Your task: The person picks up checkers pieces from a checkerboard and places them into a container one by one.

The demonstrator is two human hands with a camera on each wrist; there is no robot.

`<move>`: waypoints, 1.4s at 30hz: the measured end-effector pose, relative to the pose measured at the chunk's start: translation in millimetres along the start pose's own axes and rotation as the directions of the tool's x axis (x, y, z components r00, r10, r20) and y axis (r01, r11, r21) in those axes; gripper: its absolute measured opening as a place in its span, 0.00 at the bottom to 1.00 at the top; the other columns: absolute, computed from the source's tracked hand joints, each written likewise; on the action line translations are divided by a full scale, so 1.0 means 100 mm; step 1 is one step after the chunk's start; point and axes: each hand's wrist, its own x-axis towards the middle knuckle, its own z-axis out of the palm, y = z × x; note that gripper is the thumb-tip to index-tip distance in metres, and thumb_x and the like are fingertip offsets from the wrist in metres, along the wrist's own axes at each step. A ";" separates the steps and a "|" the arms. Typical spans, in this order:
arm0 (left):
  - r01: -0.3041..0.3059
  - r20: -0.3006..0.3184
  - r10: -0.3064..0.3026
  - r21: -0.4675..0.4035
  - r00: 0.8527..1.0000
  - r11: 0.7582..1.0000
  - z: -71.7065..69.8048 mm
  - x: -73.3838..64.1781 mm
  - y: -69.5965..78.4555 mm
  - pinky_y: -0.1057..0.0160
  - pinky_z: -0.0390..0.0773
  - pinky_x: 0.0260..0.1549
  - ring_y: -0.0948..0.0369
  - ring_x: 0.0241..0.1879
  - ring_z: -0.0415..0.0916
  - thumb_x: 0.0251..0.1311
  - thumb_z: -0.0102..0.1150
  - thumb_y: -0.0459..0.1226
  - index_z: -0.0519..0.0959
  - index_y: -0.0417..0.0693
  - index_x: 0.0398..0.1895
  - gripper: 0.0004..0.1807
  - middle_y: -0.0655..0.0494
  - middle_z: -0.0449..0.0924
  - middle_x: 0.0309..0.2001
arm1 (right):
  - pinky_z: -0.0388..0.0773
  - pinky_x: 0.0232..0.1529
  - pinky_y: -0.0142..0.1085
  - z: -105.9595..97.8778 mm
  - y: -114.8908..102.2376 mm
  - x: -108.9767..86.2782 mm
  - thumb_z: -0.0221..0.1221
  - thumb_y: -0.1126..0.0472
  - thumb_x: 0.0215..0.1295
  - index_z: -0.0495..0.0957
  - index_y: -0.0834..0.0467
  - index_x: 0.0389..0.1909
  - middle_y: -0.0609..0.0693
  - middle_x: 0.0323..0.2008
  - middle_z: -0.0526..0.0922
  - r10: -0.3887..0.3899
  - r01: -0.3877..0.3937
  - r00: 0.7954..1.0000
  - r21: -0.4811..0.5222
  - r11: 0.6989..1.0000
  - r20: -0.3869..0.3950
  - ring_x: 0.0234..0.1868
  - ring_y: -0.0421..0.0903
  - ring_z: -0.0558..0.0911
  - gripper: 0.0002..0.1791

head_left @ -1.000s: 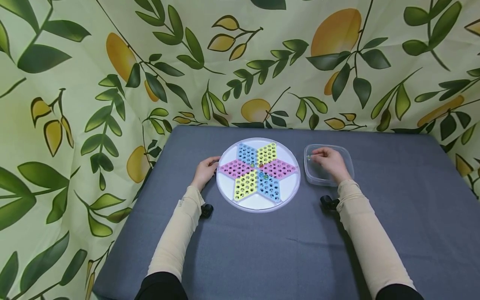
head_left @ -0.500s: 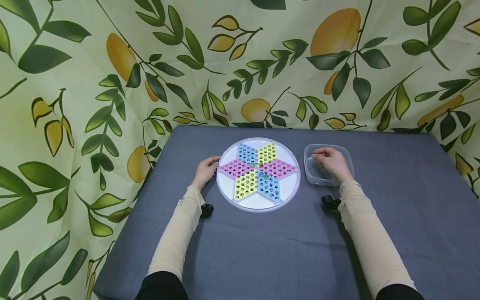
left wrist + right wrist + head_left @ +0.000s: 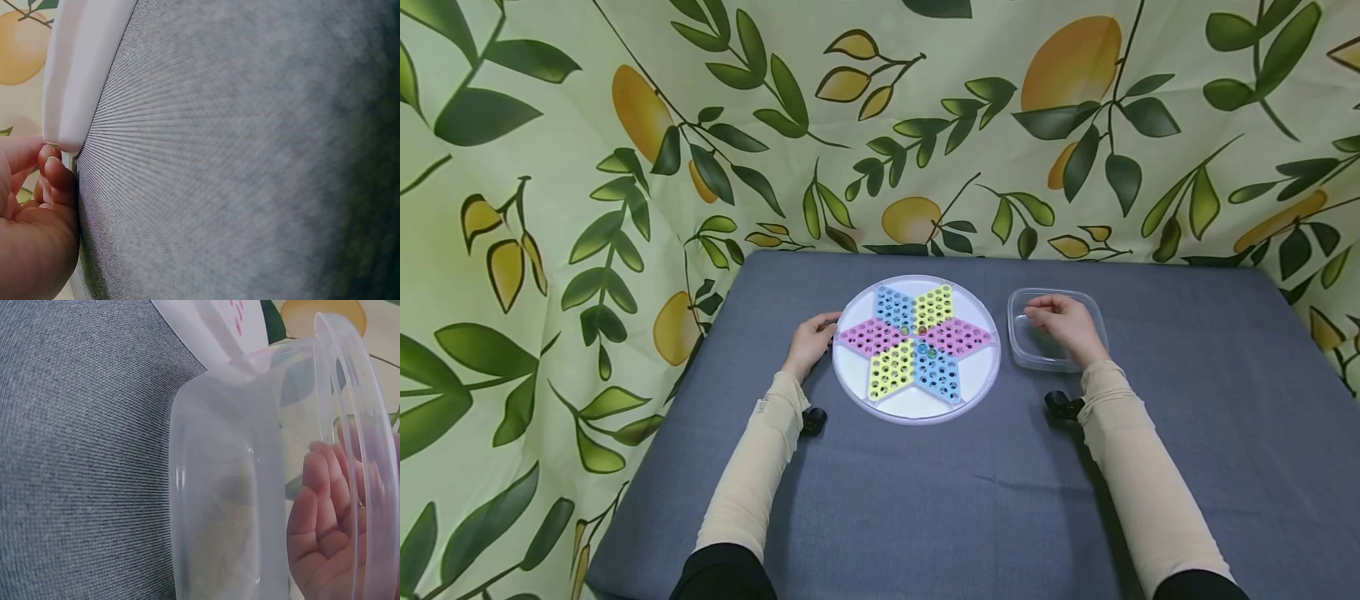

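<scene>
A round white Chinese checkers board (image 3: 850,379) with a blue, yellow and pink star lies on the table. Several small marbles (image 3: 922,332) sit near its centre. At the board's left edge, my left hand (image 3: 810,343) holds the rim; the left wrist view shows curled fingers (image 3: 59,174) against the white edge. My right hand (image 3: 1062,323) hovers over a clear plastic container (image 3: 1021,354) to the right of the board. In the right wrist view its fingers (image 3: 317,475) are loosely bent behind the see-through wall, and no marble shows at the fingertips.
A grey-blue cloth (image 3: 910,508) covers the table. Behind and to the left hangs a curtain (image 3: 880,125) printed with leaves and yellow fruit. Black wrist cameras (image 3: 1063,406) sit under both wrists, close to the cloth.
A small marble-like thing seen by the right fingertips one second ago is out of sight now. The left hand, the board and the container keep their places.
</scene>
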 end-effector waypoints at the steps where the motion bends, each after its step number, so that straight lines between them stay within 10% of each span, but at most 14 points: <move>1: -0.001 -0.001 0.001 -0.003 1.000 1.000 0.00 0.00 0.00 0.67 0.69 0.36 0.59 0.39 0.72 0.67 0.48 0.40 0.75 0.52 0.58 0.18 0.48 0.78 0.46 | 0.74 0.37 0.29 0.00 0.00 0.00 0.55 0.52 0.65 0.74 0.65 0.52 0.41 0.32 0.77 -0.001 0.001 1.000 0.005 1.000 0.002 0.33 0.35 0.77 0.22; 12: -0.004 -0.003 0.004 -0.006 1.000 1.000 0.01 0.00 -0.01 0.67 0.69 0.36 0.59 0.40 0.71 0.67 0.48 0.40 0.75 0.52 0.58 0.18 0.48 0.78 0.45 | 0.73 0.39 0.27 -0.04 -0.01 -0.02 0.53 0.54 0.66 0.71 0.67 0.55 0.30 0.29 0.74 -0.036 0.035 0.999 0.040 0.999 0.035 0.34 0.32 0.76 0.23; 42: -0.006 0.002 0.006 -0.015 1.000 1.000 0.00 0.02 -0.02 0.66 0.70 0.37 0.58 0.40 0.71 0.67 0.47 0.40 0.74 0.52 0.58 0.18 0.48 0.78 0.46 | 0.72 0.52 0.43 0.12 -0.42 -0.15 0.57 0.45 0.62 0.73 0.58 0.55 0.42 0.40 0.77 -0.088 0.086 0.996 0.078 0.993 0.032 0.45 0.42 0.76 0.27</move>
